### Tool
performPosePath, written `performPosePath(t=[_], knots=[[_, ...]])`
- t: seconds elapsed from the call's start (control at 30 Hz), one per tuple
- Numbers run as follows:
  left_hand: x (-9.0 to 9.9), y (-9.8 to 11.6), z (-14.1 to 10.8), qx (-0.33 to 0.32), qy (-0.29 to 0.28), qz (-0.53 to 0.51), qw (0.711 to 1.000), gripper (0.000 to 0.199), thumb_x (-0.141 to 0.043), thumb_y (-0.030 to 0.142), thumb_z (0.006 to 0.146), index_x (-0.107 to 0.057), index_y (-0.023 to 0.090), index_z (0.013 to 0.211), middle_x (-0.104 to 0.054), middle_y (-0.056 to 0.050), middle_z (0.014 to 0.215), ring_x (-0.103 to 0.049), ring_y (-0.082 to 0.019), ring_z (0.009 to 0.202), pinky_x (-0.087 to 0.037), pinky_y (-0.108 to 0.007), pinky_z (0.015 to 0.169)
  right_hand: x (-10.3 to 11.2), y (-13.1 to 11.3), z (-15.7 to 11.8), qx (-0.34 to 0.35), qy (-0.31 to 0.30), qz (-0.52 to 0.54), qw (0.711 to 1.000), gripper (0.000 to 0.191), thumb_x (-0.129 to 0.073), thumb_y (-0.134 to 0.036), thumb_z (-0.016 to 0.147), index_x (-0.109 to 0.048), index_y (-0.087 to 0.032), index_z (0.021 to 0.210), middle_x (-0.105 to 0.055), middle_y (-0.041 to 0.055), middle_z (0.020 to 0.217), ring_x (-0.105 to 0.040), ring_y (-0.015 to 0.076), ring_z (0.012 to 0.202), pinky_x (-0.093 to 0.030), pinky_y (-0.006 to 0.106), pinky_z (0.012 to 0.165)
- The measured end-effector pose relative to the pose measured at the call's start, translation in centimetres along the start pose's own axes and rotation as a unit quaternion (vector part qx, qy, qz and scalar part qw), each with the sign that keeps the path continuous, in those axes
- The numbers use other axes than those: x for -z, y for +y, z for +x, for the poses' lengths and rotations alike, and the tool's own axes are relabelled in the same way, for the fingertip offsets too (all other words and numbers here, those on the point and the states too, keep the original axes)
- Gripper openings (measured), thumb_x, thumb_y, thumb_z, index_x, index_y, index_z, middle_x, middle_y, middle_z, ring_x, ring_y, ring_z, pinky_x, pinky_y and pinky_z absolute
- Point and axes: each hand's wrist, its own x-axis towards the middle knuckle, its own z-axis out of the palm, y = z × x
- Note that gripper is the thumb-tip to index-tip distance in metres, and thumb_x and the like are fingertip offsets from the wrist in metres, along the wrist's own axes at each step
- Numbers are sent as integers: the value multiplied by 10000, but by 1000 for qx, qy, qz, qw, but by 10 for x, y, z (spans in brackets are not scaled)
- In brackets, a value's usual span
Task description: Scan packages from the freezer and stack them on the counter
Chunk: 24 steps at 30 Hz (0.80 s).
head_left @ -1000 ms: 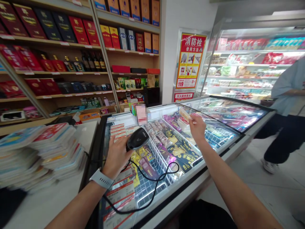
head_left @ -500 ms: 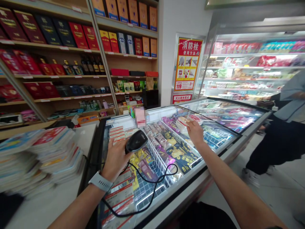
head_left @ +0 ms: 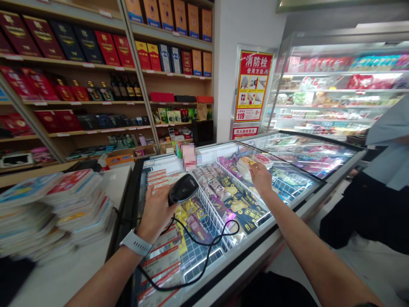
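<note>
My left hand [head_left: 156, 213] is wrapped around a black barcode scanner [head_left: 183, 189], held over the freezer's glass top. From the scanner a black cable [head_left: 211, 244] loops across the glass. Farther right, my right hand [head_left: 262, 178] has its fingers closed at the near edge of a small stack of printed cards [head_left: 245, 167], pinching a card with yellow-orange print on top [head_left: 247, 161]. Just behind that stack lies another pile with a red-and-white top [head_left: 263, 159]. Price labels [head_left: 161, 264] with red stripes lie in rows by my left forearm.
Under the glass, the chest freezer [head_left: 252, 238] holds packaged ice creams in white wire baskets [head_left: 212, 209]. Tall card stacks [head_left: 81, 204] stand on the white counter [head_left: 92, 264] at left. A person in dark trousers [head_left: 354, 209] is at the right. Shelves of boxed bottles [head_left: 86, 42] rise behind.
The top of the stack at my right hand now shows yellow-orange print where it looked paler before. My left hand and the scanner have hardly moved. The person at right has shifted.
</note>
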Motion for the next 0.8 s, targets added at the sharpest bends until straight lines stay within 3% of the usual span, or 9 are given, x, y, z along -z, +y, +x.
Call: performPosePath(t=[0.3, 0.5, 0.63, 0.8], knots=[[0, -2, 1, 3, 0, -2, 1000, 347, -533, 315, 843, -622, 221, 1165, -739, -90, 1118, -660, -307, 1091, -265, -574, 1146, 10, -7, -1, -2, 18, 12, 1000, 335, -446, -247, 948, -659, -170, 1194, -653, 132, 1119, -572, 264, 1048, -477, 346, 775], [0, -2, 1, 6, -6, -6, 1000, 360, -531, 311, 849, -623, 202, 1180, -741, -96, 1102, -669, -307, 1066, -259, -581, 1143, 12, -16, -7, -25, 26, 41, 999, 327, -417, -357, 982, -691, -184, 934, -656, 98, 940, -593, 229, 882, -430, 313, 708], [0, -1, 1, 6, -3, -10, 1000, 362, -539, 319, 855, -617, 204, 1189, -736, -106, 1120, -661, -315, 1090, -283, -586, 1123, 12, -33, -10, -30, 16, 98, 995, 351, -369, -340, 991, -675, -184, 921, -670, 93, 887, -597, 218, 835, -437, 314, 741], [4, 4, 2, 6, 1, -17, 1000, 341, -557, 314, 850, -623, 214, 1169, -735, -100, 1132, -653, -314, 1109, -288, -575, 1121, 22, -67, -6, -31, 25, 182, 983, 361, -337, -295, 982, -677, -175, 993, -703, 115, 947, -630, 238, 905, -481, 350, 832]])
